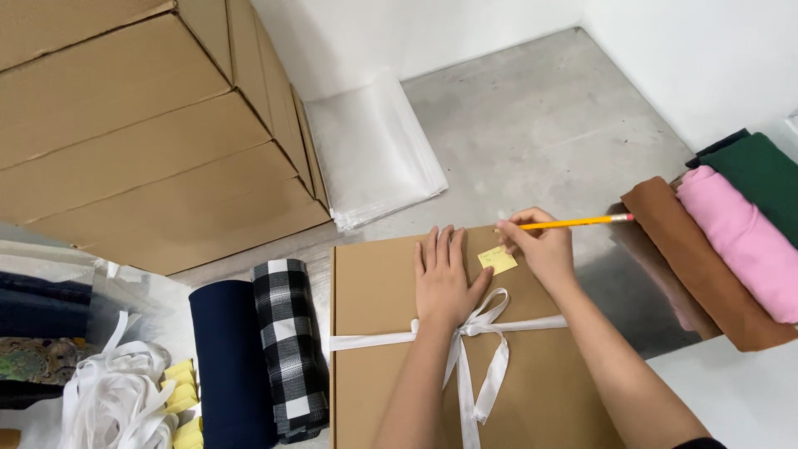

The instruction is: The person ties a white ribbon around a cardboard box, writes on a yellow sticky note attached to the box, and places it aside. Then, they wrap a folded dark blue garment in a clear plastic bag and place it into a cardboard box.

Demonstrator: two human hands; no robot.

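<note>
On top of the brown cardboard box (391, 391), tied with white ribbon (478, 333), the left hand (442, 278) is laid flat, fingers outstretched, gripping nothing. A yellow pencil (573, 222) is pinched in the right hand (542, 245), its tip at a small yellow note (497, 260).

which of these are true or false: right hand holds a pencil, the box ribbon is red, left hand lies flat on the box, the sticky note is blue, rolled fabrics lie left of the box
1. The right hand holds a yellow pencil. True.
2. The ribbon tied round the cardboard box is red. False: it is white, tied in a bow.
3. The left hand lies flat on the box. True.
4. The sticky note is blue. False: it is yellow, and lies on the box lid by the right hand.
5. Rolled fabrics lie left of the box. True: a checked roll and a navy roll.
</note>
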